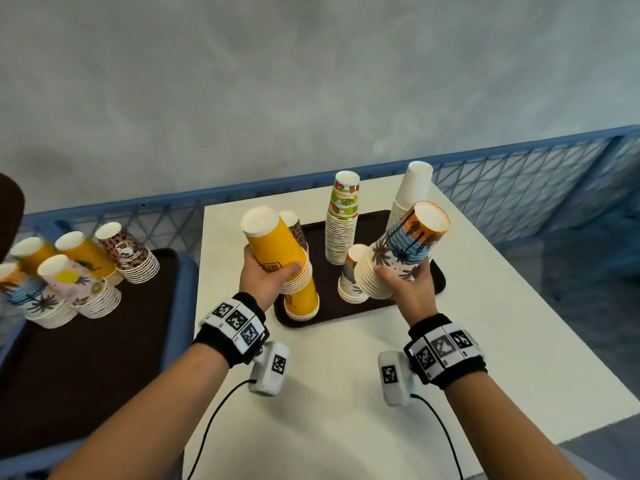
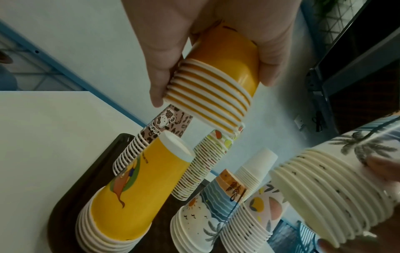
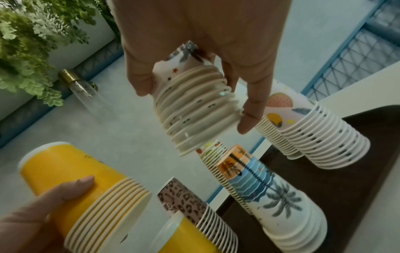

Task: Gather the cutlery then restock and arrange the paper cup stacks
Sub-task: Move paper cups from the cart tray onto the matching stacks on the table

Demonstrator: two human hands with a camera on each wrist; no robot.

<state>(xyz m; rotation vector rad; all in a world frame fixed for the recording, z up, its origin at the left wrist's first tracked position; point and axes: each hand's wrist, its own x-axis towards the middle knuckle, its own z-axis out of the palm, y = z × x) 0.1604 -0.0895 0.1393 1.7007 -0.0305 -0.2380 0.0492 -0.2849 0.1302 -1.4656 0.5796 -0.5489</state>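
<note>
Yellow cup stack (image 1: 273, 247) tilted, aloft; palm-print cup stack (image 1: 398, 254) tilted, aloft

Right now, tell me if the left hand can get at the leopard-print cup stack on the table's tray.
Probably not: the left hand already grips a yellow cup stack, and another yellow stack stands before the leopard-print cup stack.

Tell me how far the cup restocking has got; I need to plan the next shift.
Done: several stacks already stand on the table tray. In hand: the left hand holds a yellow stack, the right hand a palm-print stack, both over that tray. Left: five stacks wait on the side tray. No cutlery in view.
</note>
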